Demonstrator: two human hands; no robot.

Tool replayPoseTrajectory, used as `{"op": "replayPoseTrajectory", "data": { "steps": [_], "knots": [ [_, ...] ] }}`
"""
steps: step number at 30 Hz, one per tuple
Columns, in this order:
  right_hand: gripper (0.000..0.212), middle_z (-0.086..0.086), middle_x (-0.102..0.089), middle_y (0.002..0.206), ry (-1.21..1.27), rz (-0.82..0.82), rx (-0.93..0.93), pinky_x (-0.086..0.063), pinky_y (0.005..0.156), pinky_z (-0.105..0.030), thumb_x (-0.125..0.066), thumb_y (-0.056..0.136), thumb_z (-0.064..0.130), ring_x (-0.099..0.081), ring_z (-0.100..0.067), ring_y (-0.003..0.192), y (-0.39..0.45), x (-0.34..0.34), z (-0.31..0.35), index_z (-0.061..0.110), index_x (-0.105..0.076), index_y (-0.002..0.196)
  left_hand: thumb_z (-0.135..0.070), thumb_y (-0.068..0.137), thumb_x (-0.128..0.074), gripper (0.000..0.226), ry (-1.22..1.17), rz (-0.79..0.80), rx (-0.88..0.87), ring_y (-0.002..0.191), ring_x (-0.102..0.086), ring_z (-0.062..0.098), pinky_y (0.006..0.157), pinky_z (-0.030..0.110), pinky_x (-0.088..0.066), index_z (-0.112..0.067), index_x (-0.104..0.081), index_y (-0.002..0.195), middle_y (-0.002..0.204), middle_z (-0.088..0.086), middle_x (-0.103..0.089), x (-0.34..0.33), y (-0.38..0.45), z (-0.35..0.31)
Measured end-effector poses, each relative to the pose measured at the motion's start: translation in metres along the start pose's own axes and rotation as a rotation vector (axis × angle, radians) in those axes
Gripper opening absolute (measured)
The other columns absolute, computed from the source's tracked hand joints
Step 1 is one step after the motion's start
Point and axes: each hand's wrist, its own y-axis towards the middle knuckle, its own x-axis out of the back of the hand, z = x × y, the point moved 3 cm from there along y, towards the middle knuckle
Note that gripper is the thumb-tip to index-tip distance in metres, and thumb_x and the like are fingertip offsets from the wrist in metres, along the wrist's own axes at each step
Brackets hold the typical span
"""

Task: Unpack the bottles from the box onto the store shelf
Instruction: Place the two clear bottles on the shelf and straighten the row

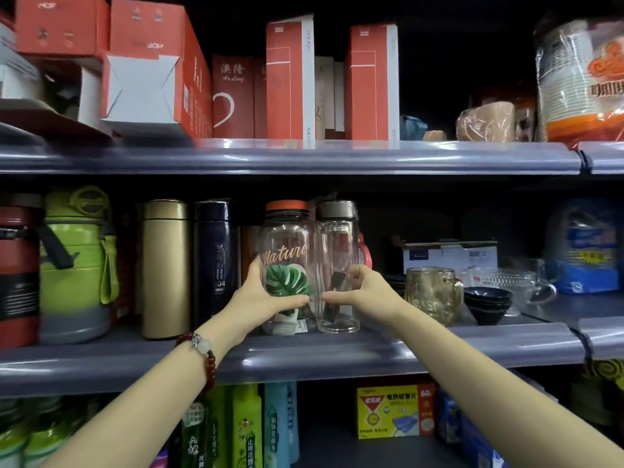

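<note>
so both bottles r up on the middle shelf (405, 346) now: my left hand (260, 298) curls round the nature bottle (287, 251), right hand (364, 292) pinches the clear bottle (337, 251) w/ thumb n fingers. box isn't in view, can't tell what's left.

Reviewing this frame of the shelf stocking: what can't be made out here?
- The box the bottles come from: nowhere in the head view.
- Lower front of the leaf-print bottle: covered by the left hand.
- Items behind the clear bottle: only a red shape shows through it.
- Right hand: whether its grip is firm or only touching is unclear.
- Back of the top shelf: lost in darkness.
</note>
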Motion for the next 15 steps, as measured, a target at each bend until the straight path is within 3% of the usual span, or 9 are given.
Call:
{"op": "replayPoseTrajectory", "data": {
  "steps": [5,7,12,15],
  "knots": [
    [0.094,-0.010,-0.048,0.139,0.121,0.163,-0.039,-0.039,0.109,-0.045,-0.086,0.063,0.029,-0.052,-0.023,0.123,-0.006,0.010,-0.001,0.019,-0.037,0.142,-0.033,0.062,-0.086,0.111,0.015,0.044,-0.064,0.103,-0.055,0.003,0.091,0.021,-0.038,-0.040,-0.012,0.145,0.110,-0.019,-0.055,0.007,-0.016,-0.008],
    [0.091,-0.010,-0.053,0.134,0.178,0.209,-0.038,-0.041,0.108,-0.046,-0.086,0.061,0.025,-0.057,-0.022,0.118,-0.007,0.011,-0.001,0.019,-0.040,0.139,-0.037,0.062,-0.085,0.108,0.054,0.018,-0.092,0.102,-0.055,0.003,0.092,0.021,-0.036,-0.040,-0.015,0.144,0.106,-0.020,-0.055,0.009,-0.020,-0.010],
    [0.071,-0.003,-0.063,0.109,0.240,0.219,-0.002,-0.047,0.101,-0.036,-0.075,0.077,0.010,-0.064,-0.016,0.104,-0.008,0.008,-0.004,0.021,-0.040,0.138,-0.042,0.061,-0.085,0.107,0.061,-0.004,-0.106,0.095,-0.053,-0.009,0.092,0.020,-0.038,-0.046,-0.015,0.142,0.103,-0.025,-0.057,0.008,-0.021,-0.007],
    [0.066,-0.003,-0.059,0.109,0.258,0.229,-0.008,-0.050,0.092,-0.032,-0.076,0.076,0.010,-0.064,-0.016,0.100,-0.007,0.007,-0.005,0.016,-0.043,0.133,-0.039,0.063,-0.084,0.105,0.048,-0.012,-0.113,0.091,-0.049,-0.015,0.074,0.009,-0.036,-0.045,-0.015,0.142,0.101,-0.029,-0.054,0.008,-0.020,-0.006]
  ]
}}
